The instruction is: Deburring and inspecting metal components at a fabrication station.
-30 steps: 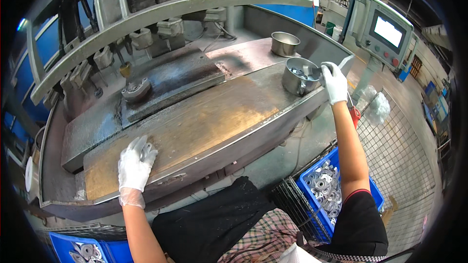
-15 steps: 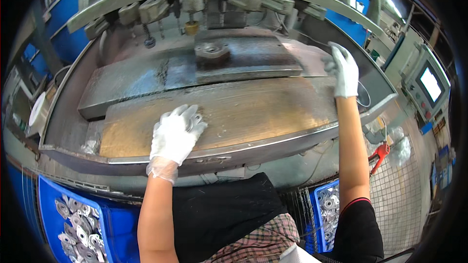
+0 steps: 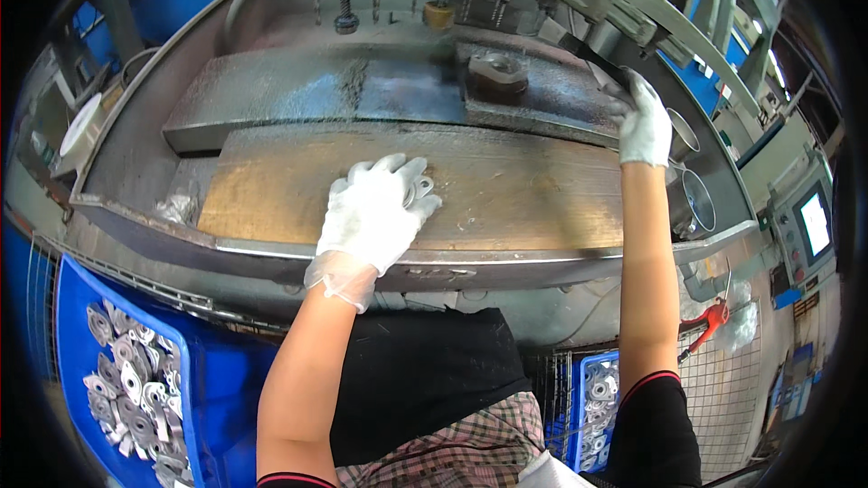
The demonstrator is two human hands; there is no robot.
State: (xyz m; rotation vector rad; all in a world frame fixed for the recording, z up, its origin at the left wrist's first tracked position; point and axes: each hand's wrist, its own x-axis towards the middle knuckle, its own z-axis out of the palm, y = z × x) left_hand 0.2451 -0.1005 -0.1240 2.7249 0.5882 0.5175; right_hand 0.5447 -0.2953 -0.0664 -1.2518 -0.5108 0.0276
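Observe blue bin (image 3: 221, 384) of metal parts (image 3: 131, 389) off front-left corner of surface (image 3: 271, 190). In left grip (image 3: 375, 208), hold ringed metal piece (image 3: 420, 188) between thumb and fingers, over mid-surface; cannot tell contact below. Point dark tool (image 3: 592, 57) past back edge, clasped in right grip (image 3: 646, 122) beside back-right corner. Note metal cups (image 3: 698, 203) off right edge.

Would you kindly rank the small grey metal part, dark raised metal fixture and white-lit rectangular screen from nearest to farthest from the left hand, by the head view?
1. Small grey metal part: in the left hand.
2. Metal fixture: ahead, rightward.
3. Screen: far right.
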